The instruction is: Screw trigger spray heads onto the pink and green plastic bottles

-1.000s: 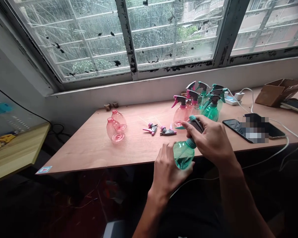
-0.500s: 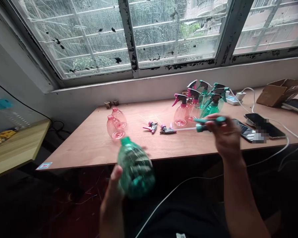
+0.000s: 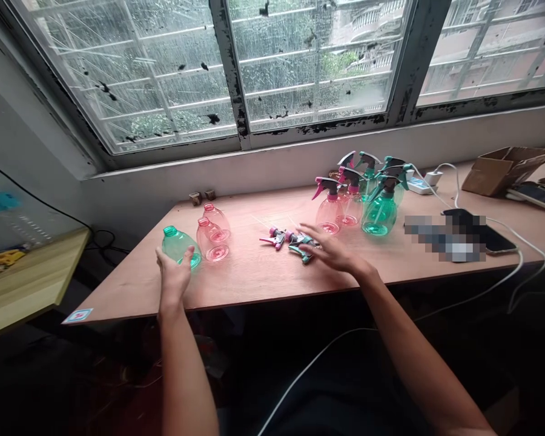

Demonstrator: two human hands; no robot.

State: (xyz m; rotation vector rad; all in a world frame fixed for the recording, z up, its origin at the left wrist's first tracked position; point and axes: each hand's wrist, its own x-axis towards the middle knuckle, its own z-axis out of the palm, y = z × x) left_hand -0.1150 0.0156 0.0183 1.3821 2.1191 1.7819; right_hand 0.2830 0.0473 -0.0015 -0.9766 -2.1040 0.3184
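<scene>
My left hand (image 3: 174,272) is wrapped around a green plastic bottle (image 3: 172,242) without a spray head, beside two pink bottles (image 3: 214,243) with open necks. The green bottle leans a little to the left. My right hand (image 3: 329,249) has its fingers stretched out over the trigger spray heads, holding nothing that I can see. Under its fingertips lies a green-and-black spray head (image 3: 300,253), against a pink-and-black one that is partly covered. Another pink spray head (image 3: 276,237) lies just to the left.
Several assembled spray bottles, pink (image 3: 329,212) and green (image 3: 379,215), stand toward the back right. Further right are a phone (image 3: 495,236), white cables, a charger (image 3: 433,178) and a cardboard box (image 3: 504,172). Two small brown objects (image 3: 195,198) sit near the wall.
My left hand has carried the green bottle left and up onto the table beside the pink ones. My right hand has moved left and laid the green spray head among the pink ones.
</scene>
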